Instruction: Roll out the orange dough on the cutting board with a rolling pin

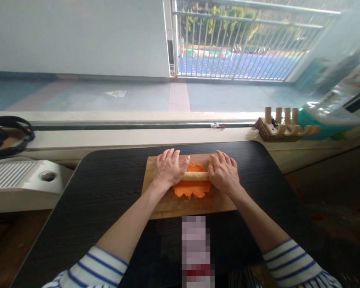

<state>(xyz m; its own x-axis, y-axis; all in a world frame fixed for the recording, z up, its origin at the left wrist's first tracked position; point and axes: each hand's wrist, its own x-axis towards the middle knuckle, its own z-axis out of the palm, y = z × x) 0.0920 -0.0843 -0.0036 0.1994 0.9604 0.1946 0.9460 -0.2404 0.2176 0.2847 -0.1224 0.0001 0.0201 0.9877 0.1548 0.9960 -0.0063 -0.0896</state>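
Observation:
A pale wooden rolling pin lies crosswise over a flattened sheet of orange dough with a ragged edge; the material could also be modelling clay. My left hand rests over the pin's left end, thumb along it and fingers pointing forward. Over the right end sits my right hand, its fingers bent forward across the pin. Both ends of the pin are hidden under my palms. Beneath everything is a wooden board, and some dough shows beyond the pin on the far side.
The board lies on a dark table beside a window sill. On the sill stand a basket with wooden pieces and a teal container. At left are a black bag-like item and a white slotted unit.

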